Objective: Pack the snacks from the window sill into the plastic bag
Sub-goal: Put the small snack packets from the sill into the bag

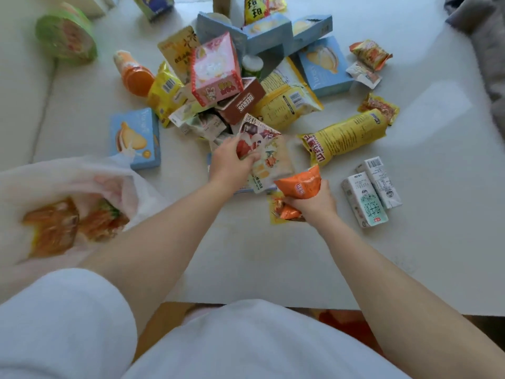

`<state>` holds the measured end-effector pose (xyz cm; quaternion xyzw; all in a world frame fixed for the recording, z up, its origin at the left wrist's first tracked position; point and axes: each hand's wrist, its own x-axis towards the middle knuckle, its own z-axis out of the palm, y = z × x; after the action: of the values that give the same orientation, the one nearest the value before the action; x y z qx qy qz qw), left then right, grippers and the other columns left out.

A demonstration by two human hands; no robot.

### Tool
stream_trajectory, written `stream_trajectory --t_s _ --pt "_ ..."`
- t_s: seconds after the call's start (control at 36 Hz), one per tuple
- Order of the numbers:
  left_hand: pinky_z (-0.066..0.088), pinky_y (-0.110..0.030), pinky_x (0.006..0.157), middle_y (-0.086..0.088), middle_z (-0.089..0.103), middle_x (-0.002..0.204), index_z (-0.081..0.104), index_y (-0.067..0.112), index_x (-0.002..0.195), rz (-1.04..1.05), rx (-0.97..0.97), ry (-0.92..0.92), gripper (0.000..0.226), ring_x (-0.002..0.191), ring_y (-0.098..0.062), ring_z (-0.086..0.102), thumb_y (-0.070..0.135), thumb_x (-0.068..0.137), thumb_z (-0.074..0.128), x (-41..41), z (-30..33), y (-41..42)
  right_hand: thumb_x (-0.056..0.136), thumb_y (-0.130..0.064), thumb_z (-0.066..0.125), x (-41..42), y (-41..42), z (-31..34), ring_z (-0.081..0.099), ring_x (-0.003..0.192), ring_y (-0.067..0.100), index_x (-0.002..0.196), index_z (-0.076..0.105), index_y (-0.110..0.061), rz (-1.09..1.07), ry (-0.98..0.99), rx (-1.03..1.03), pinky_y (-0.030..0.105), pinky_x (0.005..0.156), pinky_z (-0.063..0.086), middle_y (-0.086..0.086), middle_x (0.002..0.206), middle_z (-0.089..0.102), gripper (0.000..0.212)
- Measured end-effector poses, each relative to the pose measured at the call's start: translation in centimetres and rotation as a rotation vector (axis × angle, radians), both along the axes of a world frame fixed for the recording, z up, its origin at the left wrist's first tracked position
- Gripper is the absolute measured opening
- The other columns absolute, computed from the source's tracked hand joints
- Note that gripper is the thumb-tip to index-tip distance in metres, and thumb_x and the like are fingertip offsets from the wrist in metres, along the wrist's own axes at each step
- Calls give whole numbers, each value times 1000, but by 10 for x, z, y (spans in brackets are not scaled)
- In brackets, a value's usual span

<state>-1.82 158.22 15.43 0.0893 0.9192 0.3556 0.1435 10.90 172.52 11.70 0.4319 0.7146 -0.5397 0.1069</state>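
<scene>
The sill (273, 255) is a wide, pale, matte slab, and the snack pile (240, 86) is dumped right in the middle of it. A grey cloth (481, 36) sits off at the far right edge. The left hand (232, 164) has its fingers curled round a pale pouch (270, 157) with fruit pictures on it. The right hand (311, 205) grips an orange packet (300, 183), which sticks up past its fingers. Two milk cartons (371, 192) lie just right of those fingers, and a yellow tube pack (347, 135) lies beyond them. The plastic bag (68, 192) slumps open to the left of the left forearm, with orange packs (54, 228) already inside.
</scene>
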Motion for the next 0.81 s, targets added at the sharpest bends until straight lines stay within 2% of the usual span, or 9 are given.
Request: stream_trajectory --t_s 0.08,0.14,0.25,0.33,0.44,0.53,0.61,0.69,0.81 --pt "48 -31 77 -1 62 98 62 14 101 184 52 -26 32 91 -19 58 38 82 70 4 5 -43 63 -27 86 -17 -23 9 53 101 20 129 39 -22 16 72 -32 31 86 46 -2 113 53 82" --pt "51 -34 80 -1 66 97 63 17 98 307 125 -40 30 93 -20 62 40 80 71 10 7 -73 59 -29 88 -29 -45 15 58 103 22 121 41 -25 32 111 -77 40 91 50 -1 114 57 78" --pt "48 -29 78 1 66 93 63 15 99 493 201 -2 29 88 -17 60 37 82 70 26 14 -132 45 -43 87 -55 -98 30 60 103 22 125 43 -27 118 178 -111 45 90 52 -2 116 60 93" --pt "50 -30 78 0 66 94 61 13 101 627 280 70 30 88 -18 61 34 82 71 34 26 -179 48 -37 88 -72 -142 42 60 105 21 121 42 -23 210 213 -161 45 91 52 0 116 59 87" --pt "42 -21 71 0 64 93 63 11 107 737 206 166 33 85 -17 58 31 83 71 36 43 -249 38 -43 85 -95 -205 49 64 97 20 117 48 -22 333 251 -133 44 83 55 1 108 63 90" --pt "44 -27 75 -3 64 94 63 11 105 782 91 219 33 86 -20 57 34 83 70 30 47 -302 52 -32 87 -110 -253 56 63 94 18 121 46 -20 397 268 -117 39 78 56 0 107 62 81" --pt "42 -29 77 -9 65 102 62 8 106 809 -44 178 35 94 -27 58 33 84 69 23 37 -349 63 -31 84 -120 -295 58 57 100 20 126 39 -21 434 239 -22 36 83 52 -2 109 55 78" --pt "44 -35 78 -11 65 105 61 11 107 715 -161 88 33 99 -31 60 34 85 68 20 12 -388 67 -29 82 -120 -331 49 55 103 21 130 37 -22 494 225 18 38 89 50 -2 112 55 78" --pt "46 -37 80 -11 64 114 58 14 120 501 -284 -51 39 104 -34 59 34 88 64 0 -16 -430 68 -22 81 -126 -369 27 51 100 13 129 40 -25 561 265 43 30 83 46 -10 111 50 73"
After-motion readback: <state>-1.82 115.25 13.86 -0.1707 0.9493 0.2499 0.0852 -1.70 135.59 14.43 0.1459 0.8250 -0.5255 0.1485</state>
